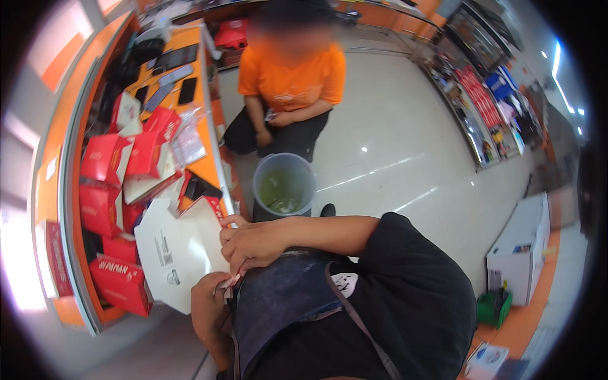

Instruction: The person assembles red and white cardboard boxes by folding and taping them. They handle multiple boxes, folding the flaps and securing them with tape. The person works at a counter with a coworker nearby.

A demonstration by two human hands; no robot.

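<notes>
A partly folded cardboard food box (176,248) lies tilted in front of me at the counter's edge, its white face with small dark print turned up and a strip of red at its far end. My left hand (210,303) is closed at the box's near right edge, thumb and fingers pinched together. Just beyond it, my right hand (256,244) reaches across my body and grips the box's right side with bent fingers. The two hands nearly meet, and the folded edge between their fingertips is partly hidden.
Several red boxes (101,158) crowd the orange counter (201,166) on the left, with phones (187,90) farther back. A person in an orange shirt (288,76) sits opposite, behind a bucket (258,180) of greenish liquid. A white chest (520,250) stands at right.
</notes>
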